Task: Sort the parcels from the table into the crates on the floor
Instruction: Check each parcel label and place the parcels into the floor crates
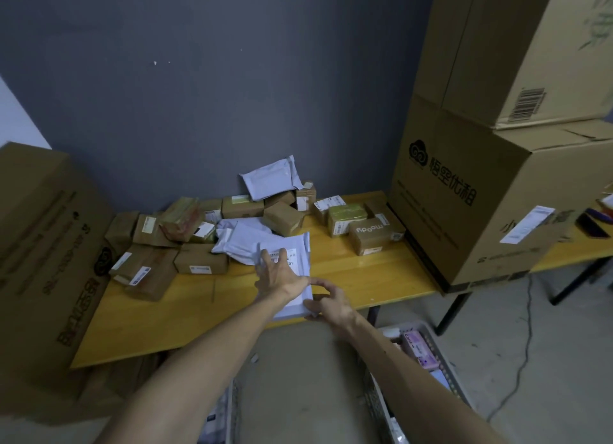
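Mid-pick at the yellow wooden bench (365, 274), lifting a flat white plastic mailer (298, 248) from its near edge, one parcel out of a heap not yet sorted. Judged an early-to-middle stage of the job: plenty left, among it small brown cardboard boxes (199, 261) to the left and far right, and more pale mailers (270, 178) piled toward the far grey wall.

Pressing flat on the mailer's printed label with the left hand (278, 272), spread wide and straight, gripping nothing. Pinching the mailer's near right corner with the right hand (326, 299), curled over the edge from above with the thumb beneath, just where the parcel overhangs the bench. Hands close together, almost touching.

Next, probably: sliding the mailer clear of the bench, checking the label, then lowering it into one of the grey perforated plastic crates (441, 354) on the floor, near and to the right, already holding packets; a second crate (232, 407) just visible between the forearms. Worth minding the limp, slippery plastic, likely to sag from a one-corner pinch.
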